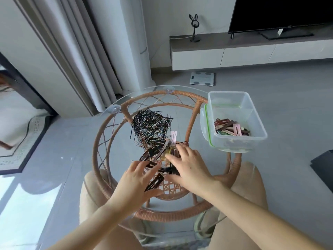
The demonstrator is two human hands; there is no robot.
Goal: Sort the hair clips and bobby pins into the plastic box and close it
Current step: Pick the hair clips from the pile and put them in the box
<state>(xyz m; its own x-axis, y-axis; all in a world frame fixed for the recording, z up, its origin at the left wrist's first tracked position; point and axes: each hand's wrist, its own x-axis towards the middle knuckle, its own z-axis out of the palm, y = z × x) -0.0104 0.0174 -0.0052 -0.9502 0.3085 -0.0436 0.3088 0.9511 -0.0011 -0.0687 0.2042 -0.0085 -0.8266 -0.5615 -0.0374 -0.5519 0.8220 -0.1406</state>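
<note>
— Hair clips [158,156] lie under both hands' spread fingers; why?

— Gathering them, I'd guess. Left hand [137,179] and right hand [189,168] rake loosely, clamping nothing. Bobby pins [149,127] sit beyond the fingertips; plastic box [255,123] waits open, rightward.

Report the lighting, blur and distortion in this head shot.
Head view: soft daylight from the left, with a bright patch on the floor; wide-angle bending curves the curtain and TV cabinet; both hands, left and right, look slightly soft.
</note>
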